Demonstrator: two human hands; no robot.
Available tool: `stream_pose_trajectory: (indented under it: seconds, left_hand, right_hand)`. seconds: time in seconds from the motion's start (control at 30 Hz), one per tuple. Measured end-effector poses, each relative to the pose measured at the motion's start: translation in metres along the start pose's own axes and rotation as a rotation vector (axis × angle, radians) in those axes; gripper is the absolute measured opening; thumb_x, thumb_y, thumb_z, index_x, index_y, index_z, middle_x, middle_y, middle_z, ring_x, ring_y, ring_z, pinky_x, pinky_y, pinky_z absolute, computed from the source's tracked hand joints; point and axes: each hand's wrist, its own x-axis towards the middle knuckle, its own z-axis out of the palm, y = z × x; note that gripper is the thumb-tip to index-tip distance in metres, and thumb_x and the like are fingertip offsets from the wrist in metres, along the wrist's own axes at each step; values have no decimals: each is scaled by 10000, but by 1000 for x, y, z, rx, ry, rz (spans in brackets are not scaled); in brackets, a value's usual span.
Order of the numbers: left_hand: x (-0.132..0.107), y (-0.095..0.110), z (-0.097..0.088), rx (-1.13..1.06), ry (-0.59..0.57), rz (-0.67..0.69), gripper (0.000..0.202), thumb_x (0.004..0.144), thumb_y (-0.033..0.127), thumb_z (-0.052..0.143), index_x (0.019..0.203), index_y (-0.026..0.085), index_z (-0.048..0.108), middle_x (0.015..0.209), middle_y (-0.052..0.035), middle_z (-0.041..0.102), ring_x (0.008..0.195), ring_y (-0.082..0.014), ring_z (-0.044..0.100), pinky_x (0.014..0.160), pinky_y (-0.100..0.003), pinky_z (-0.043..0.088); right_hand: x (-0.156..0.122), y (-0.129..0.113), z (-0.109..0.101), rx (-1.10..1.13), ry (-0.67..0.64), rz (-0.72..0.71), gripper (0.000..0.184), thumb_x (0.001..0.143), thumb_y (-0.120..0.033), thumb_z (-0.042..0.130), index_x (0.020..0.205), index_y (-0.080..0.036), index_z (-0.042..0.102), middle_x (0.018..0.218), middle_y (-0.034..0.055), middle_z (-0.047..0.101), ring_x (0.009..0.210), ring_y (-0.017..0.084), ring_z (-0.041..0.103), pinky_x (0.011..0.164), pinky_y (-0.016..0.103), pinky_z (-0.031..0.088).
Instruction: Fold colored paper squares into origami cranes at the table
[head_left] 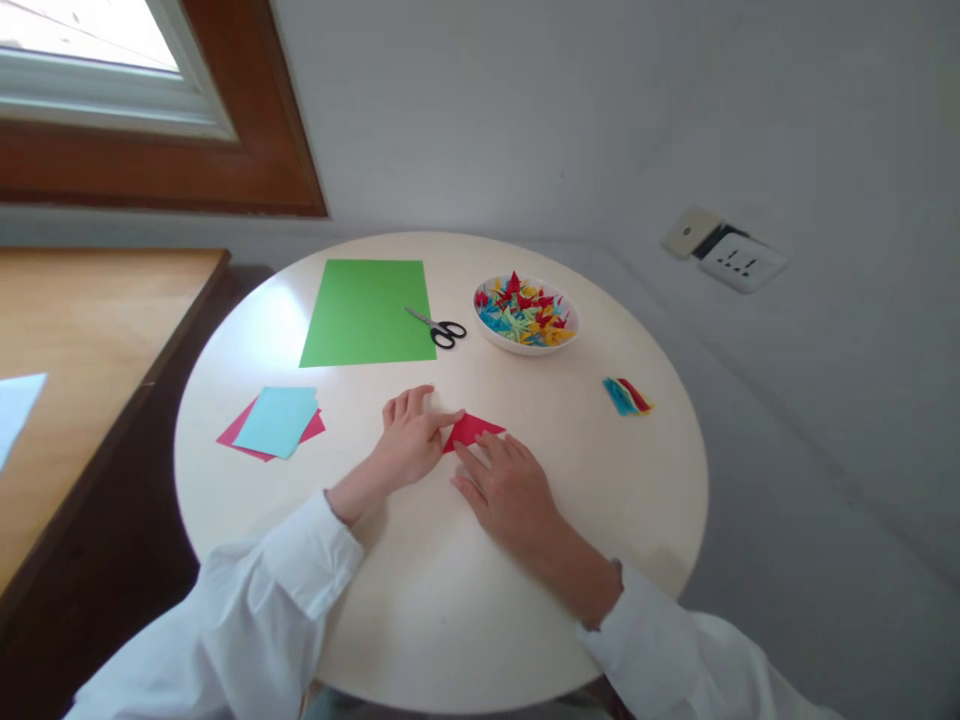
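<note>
A small folded piece of red paper (474, 428) lies on the white round table (450, 620) between my two hands. My left hand (411, 440) rests at its left side, fingers apart, with one digit reaching onto the paper's upper left edge. From the lower right, my right hand (511, 487) lies over the near edge with its fingers spread and their tips on the red sheet. Part of the paper is covered by these fingers. Neither hand is closed around it.
Beyond my hands are a large green sheet (367, 312), black-handled scissors (442, 332) overlapping its right edge, and a white bowl (517, 347) of colourful folded-paper cranes. Light blue squares (279, 420) over red paper (238, 436) lie left; a small colourful bundle (627, 396) lies right.
</note>
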Motion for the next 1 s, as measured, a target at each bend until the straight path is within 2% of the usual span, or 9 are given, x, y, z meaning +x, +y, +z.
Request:
stream_pose_trajectory:
  seconds: [0.23, 0.4, 0.53, 0.7, 0.87, 1.0]
  left_hand:
    - [5, -2, 0, -43, -15, -49, 390, 849, 210, 346, 1089, 360, 614, 1276, -57, 372, 1238, -270, 272, 995, -509, 205]
    - [7, -2, -2, -66, -30, -83, 399, 857, 229, 315, 1090, 345, 618, 1285, -51, 380, 1238, -265, 281, 1014, -493, 194]
    - [7, 0, -4, -78, -39, -121, 402, 862, 252, 301, 1080, 336, 628, 1295, -49, 379, 1248, -264, 280, 1028, -478, 184]
    - [7, 1, -3, -74, -27, -124, 386, 872, 286, 309, 1081, 320, 632, 1305, -62, 376, 1253, -275, 277, 1026, -481, 184]
    - [4, 0, -3, -31, -8, -60, 339, 814, 472, 447, 1075, 355, 628, 1300, -57, 387, 1255, -296, 276, 1016, -487, 211]
    - [1, 0, -3, 15, 37, 1, 375, 746, 487, 555, 1087, 345, 622, 1279, -75, 402, 1244, -304, 298, 991, -481, 256]
  right_hand:
    - [3, -9, -7, -103, -76, -20, 318, 887, -356, 414, 1160, -271, 552, 1047, 123, 589, 959, 237, 533, 848, 423, 373]
    - [-2, -8, -7, -80, -65, -35, 323, 876, -362, 433, 1180, -305, 529, 1074, 111, 589, 1011, 249, 524, 861, 441, 363]
    - [-7, -4, 0, -19, 1, -25, 349, 888, -335, 405, 1197, -216, 515, 1140, 118, 580, 1056, 239, 514, 929, 441, 331]
    - [-7, -1, 9, 19, 79, 8, 310, 901, -277, 374, 1115, -151, 559, 1114, 130, 603, 1025, 229, 536, 892, 418, 373]
    - [-6, 2, 16, 54, 175, 97, 282, 899, -248, 366, 1040, -123, 576, 1073, 145, 606, 1036, 229, 527, 862, 392, 413]
    - [-5, 6, 19, 60, 205, 153, 270, 889, -234, 382, 1044, -118, 570, 1083, 152, 602, 1055, 234, 518, 884, 406, 406]
